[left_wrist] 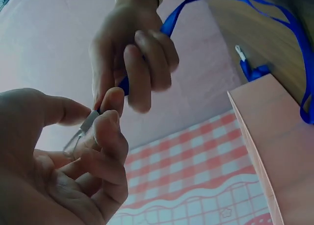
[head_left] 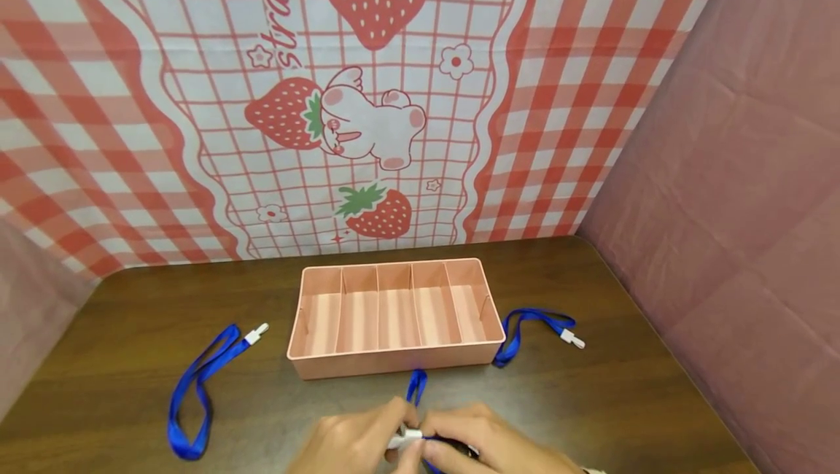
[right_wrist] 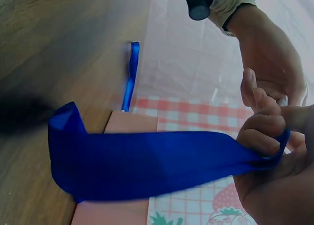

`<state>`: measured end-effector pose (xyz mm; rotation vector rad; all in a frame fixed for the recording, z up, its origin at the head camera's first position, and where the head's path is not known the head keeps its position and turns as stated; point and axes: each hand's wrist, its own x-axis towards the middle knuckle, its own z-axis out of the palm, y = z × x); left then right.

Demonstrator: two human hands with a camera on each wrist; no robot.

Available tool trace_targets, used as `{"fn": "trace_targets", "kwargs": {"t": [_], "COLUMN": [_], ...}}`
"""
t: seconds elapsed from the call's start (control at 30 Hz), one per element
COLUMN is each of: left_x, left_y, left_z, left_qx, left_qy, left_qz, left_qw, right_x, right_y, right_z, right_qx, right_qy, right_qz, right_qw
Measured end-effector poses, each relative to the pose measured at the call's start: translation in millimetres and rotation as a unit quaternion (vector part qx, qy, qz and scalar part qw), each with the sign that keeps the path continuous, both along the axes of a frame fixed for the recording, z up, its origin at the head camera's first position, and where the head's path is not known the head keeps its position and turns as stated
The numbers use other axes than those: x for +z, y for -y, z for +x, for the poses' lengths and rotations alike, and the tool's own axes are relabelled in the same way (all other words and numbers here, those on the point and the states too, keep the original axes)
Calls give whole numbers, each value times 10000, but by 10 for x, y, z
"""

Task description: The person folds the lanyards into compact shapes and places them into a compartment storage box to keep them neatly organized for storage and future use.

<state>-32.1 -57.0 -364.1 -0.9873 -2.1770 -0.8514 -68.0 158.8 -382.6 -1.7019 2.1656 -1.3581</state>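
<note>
Low in the head view, both hands meet at the white plastic clip (head_left: 411,434) of a blue lanyard. My left hand (head_left: 354,441) pinches this clip (left_wrist: 89,121) between thumb and fingers. Close against it, my right hand (head_left: 485,439) grips the blue strap (right_wrist: 147,161) where it joins the clip, its fingers (left_wrist: 149,63) curled round the ribbon. The rest of the strap hangs as a wide loop from the right hand in the right wrist view. Beyond the hands, a bit of the blue loop (head_left: 416,385) shows in front of the organizer.
A pink organizer box (head_left: 397,363) with several compartments stands at the back middle of the wooden table (head_left: 249,401). One blue lanyard (head_left: 197,386) lies left of it, another (head_left: 525,317) against its right side. A strawberry-print cloth (head_left: 558,117) hangs behind.
</note>
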Motion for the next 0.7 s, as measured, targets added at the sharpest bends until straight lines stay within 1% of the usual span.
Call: {"fn": "trace_targets", "kwargs": {"t": [0.1, 0.17, 0.23, 0.3, 0.33, 0.43, 0.53, 0.63, 0.7], "left_x": [-2, -2, 4, 15, 21, 40, 54, 82, 113], "left_y": [-9, -11, -4, 9, 19, 55, 89, 112, 139], "left_z": [36, 49, 49, 30, 19, -5, -17, -31, -50], "left_qx": [-41, -109, -216, -292, -286, -263, -255, -287, -332], "left_qy": [-42, -74, -91, -249, -362, -542, -506, -296, -122], "left_qz": [-32, 6, 49, 39, 14, -33, -66, -48, -15], "left_qw": [10000, 9999, 9997, 9993, 9989, 9982, 9984, 9991, 9994], "right_x": [10, 20, 34, 50, 56, 63, 57, 59, 67], "right_y": [9, 15, 15, 9, 7, -2, -2, -4, -10], "right_z": [15, 27, 48, 76, 89, 124, 124, 98, 81], "right_qx": [111, 125, 54, -97, -165, -331, -266, -156, -233], "right_qy": [-280, -378, -273, -69, 44, 254, 330, 364, 322], "right_qz": [-67, -79, -18, 72, 97, 118, -11, -98, -124], "right_qw": [9995, 9992, 9996, 9999, 9998, 9991, 9991, 9992, 9991]}}
